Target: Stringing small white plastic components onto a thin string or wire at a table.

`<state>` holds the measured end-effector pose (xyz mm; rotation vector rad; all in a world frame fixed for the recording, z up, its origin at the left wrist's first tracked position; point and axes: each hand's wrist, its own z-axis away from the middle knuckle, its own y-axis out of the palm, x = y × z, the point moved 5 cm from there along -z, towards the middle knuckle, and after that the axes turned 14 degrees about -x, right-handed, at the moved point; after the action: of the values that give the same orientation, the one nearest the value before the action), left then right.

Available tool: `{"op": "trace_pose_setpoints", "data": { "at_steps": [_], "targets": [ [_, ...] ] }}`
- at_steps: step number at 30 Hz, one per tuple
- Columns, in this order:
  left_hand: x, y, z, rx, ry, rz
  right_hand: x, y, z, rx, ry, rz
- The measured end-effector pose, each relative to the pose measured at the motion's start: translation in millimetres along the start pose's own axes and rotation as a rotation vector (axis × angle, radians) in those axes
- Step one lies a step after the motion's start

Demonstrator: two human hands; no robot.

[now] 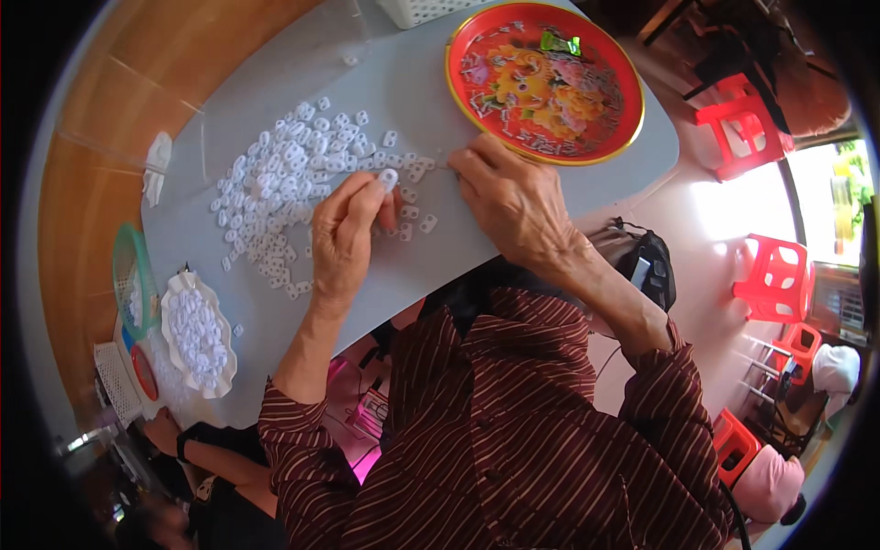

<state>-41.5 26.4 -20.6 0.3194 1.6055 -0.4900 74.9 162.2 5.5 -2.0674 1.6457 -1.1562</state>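
Between the thumb and fingertips of my left hand is a small white plastic piece with a hole in it. My right hand is closed in a pinch a little to the right, at the near rim of a round red tray. What its fingertips hold, if anything, is too small to make out. The tray has a gold edge and a flower print, with many tiny metal parts scattered over it. A large heap of similar white pieces spreads on the grey table beyond and left of my left hand.
A scalloped white dish full of white pieces, a green basket and a white basket stand at the left. A co-worker's arm reaches in at lower left. Red stools stand on the floor at the right.
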Motion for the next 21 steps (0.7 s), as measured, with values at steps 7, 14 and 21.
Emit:
{"op": "trace_pose_setpoints", "data": {
  "at_steps": [7, 14, 21],
  "targets": [
    [-7, 8, 5, 0.036, 0.067, -0.093, 14, 9, -7, -0.011, 0.392, -0.440],
    [-14, 2, 6, -0.052, 0.213, -0.190, 11, 17, -6, -0.096, 0.512, -0.603],
    [-13, 6, 6, -0.058, 0.234, -0.204, 5, 20, -5, -0.068, 0.523, -0.628]
  ]
}}
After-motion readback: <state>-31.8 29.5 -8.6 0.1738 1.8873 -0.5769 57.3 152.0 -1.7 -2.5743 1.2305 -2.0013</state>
